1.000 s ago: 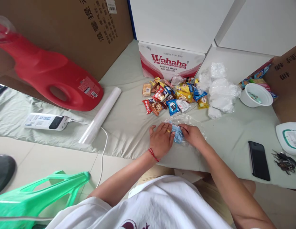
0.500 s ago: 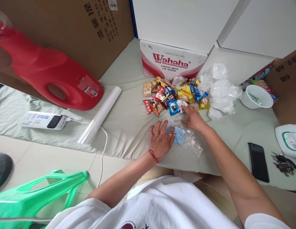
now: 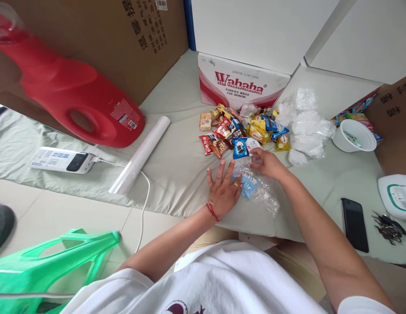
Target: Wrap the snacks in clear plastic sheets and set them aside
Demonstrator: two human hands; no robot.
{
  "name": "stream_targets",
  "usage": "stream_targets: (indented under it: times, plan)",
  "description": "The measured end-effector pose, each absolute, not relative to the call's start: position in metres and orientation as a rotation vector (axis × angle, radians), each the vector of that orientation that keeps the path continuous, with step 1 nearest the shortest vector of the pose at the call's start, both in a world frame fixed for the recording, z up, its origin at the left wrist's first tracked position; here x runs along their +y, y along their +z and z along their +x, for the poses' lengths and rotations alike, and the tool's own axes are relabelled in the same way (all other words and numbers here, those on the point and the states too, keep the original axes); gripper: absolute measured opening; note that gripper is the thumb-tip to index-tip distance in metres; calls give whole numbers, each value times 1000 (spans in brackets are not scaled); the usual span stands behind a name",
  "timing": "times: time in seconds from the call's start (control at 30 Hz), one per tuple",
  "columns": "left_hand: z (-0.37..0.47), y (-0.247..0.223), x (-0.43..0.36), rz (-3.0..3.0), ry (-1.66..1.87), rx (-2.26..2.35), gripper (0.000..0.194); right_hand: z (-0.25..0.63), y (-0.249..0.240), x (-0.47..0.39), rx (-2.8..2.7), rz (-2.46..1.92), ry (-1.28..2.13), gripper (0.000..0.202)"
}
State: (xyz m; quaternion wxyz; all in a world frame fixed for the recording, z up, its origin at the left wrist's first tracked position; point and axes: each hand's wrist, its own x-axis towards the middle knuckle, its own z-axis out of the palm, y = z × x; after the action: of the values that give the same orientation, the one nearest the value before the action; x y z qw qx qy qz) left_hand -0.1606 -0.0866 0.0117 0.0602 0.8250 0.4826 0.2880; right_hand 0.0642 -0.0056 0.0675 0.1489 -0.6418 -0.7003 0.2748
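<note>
My left hand (image 3: 224,192) lies flat with its fingers spread, its thumb side over the edge of a crumpled clear plastic film (image 3: 265,198). A light-blue packet (image 3: 249,185) lies in or under this film, partly covered by the hand. My right hand (image 3: 267,164) has curled fingers that seem to pinch the film's upper edge, close to a white round packet (image 3: 252,144). Just beyond is a blue snack packet (image 3: 240,148), at the front of a heap with red cookie packets (image 3: 219,146) and yellow packets (image 3: 258,131).
Plastic-wrapped bundles (image 3: 307,126) and a white tub (image 3: 353,136) stand to the right, with a phone (image 3: 355,224) and keys (image 3: 389,227) nearer. On the left are a film roll (image 3: 140,155), power bank (image 3: 62,160) and red jug (image 3: 81,100). A Wahaha carton (image 3: 240,83) stands behind.
The view has shifted slightly. My left hand's fingers have straightened and spread on the sheet. My right hand's fingers have drawn in closer at the film's upper edge.
</note>
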Motion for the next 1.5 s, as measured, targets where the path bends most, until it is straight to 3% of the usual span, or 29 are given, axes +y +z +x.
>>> stream_targets:
  times: [0.17, 0.4, 0.5, 0.63, 0.87, 1.2, 1.37, 1.5]
  plan:
    - [-160, 12, -88, 2563, 839, 1427, 44, 56, 74, -6, -1868, -1958, 944, 30]
    - [-154, 14, -84, 2563, 850, 1416, 39, 31, 94, -27, -1828, -2096, 707, 40]
    - [-150, 13, -84, 2534, 859, 1433, 43, 12, 96, -53, -1885, -2112, 591, 35]
    - [-145, 11, -85, 2473, 881, 1450, 36, -9, 85, -89, -1951, -2150, 447, 28]
    - [-156, 14, -73, 2143, 833, 1468, 32, -18, 45, -124, -1872, -2060, 390, 47]
    - [-176, 15, -20, 1610, 1084, 1444, 23, -7, 26, -133, -1804, -1893, 453, 51]
    - [-186, 28, 1, 1450, 889, 1484, 19, -4, 24, -133, -1802, -1873, 470, 52]
    - [-187, 37, 10, 1404, 624, 1361, 38, -1, 23, -133, -1804, -1825, 493, 51]
